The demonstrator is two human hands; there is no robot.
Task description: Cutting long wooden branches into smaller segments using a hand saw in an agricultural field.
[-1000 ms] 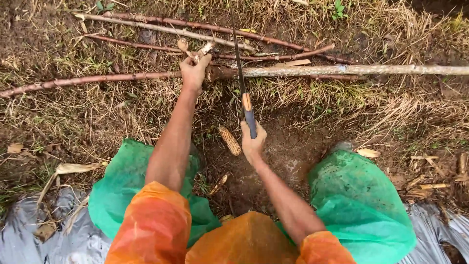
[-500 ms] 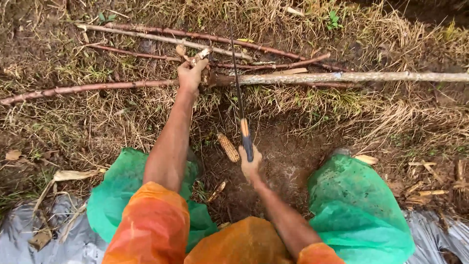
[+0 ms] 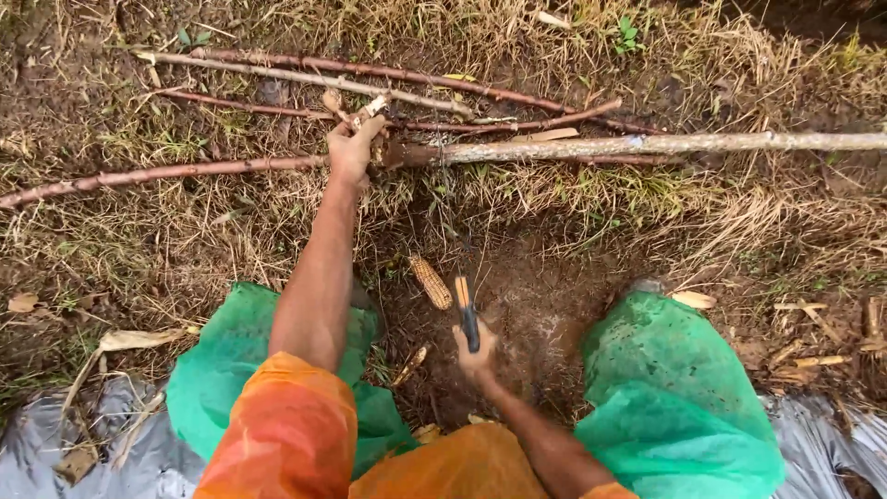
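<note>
Outstretched, the left hand [image 3: 353, 148] clamps the long, stiff reddish-brown woody stalk [image 3: 185, 171] lying on the grass, likely rigid yet splintery, while the right hand [image 3: 476, 351] grips a black-and-orange-handled knife [image 3: 467, 310] nearer the body.

ground: bare brown soil [image 3: 545, 314] | dry straw-coloured grass [image 3: 739, 222] | light: soft daylight

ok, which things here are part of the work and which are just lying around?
In use:
left hand gripping the long stick
right hand holding the blade tool

Lying about:
corn cob
thin reddish branches
dry leaf
grey plastic sheet
</note>
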